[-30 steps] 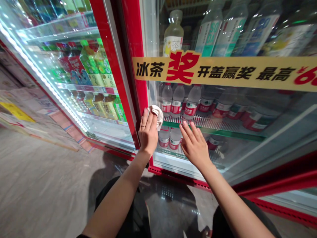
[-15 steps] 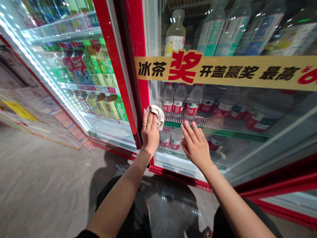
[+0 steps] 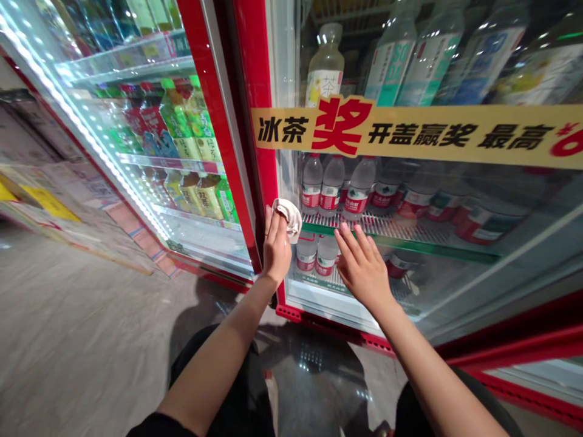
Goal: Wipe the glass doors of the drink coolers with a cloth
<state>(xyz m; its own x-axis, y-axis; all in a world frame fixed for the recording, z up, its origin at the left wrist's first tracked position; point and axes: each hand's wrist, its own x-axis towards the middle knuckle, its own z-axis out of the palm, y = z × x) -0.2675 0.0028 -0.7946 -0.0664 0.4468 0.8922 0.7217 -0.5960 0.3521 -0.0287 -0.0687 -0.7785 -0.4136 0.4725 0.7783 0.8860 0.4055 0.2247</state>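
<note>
My left hand (image 3: 277,246) presses a crumpled whitish cloth (image 3: 291,222) against the left border of a red-framed glass cooler door (image 3: 263,164). Its fingers lie over the cloth, with a ring on one of them. To the right, my right hand (image 3: 363,264) is held flat at the glass, fingers stretched out and holding nothing. Behind the pane, water bottles (image 3: 331,188) with red-and-white labels stand on a shelf (image 3: 410,240) level with my fingertips. A yellow banner (image 3: 414,133) with black and red lettering runs across the glass above both hands.
A second lit cooler (image 3: 195,60) with shelves of coloured drink bottles (image 3: 177,121) adjoins on the left. Stacked cartons (image 3: 86,206) stand further left on the grey floor (image 3: 82,328). Taller bottles (image 3: 392,54) fill the shelf above the banner. My knees are close to the cooler's base.
The view has shifted slightly, so the coolers appear a little lower and further right. My left hand stays on the cloth at the door border, and my right hand has barely moved.
</note>
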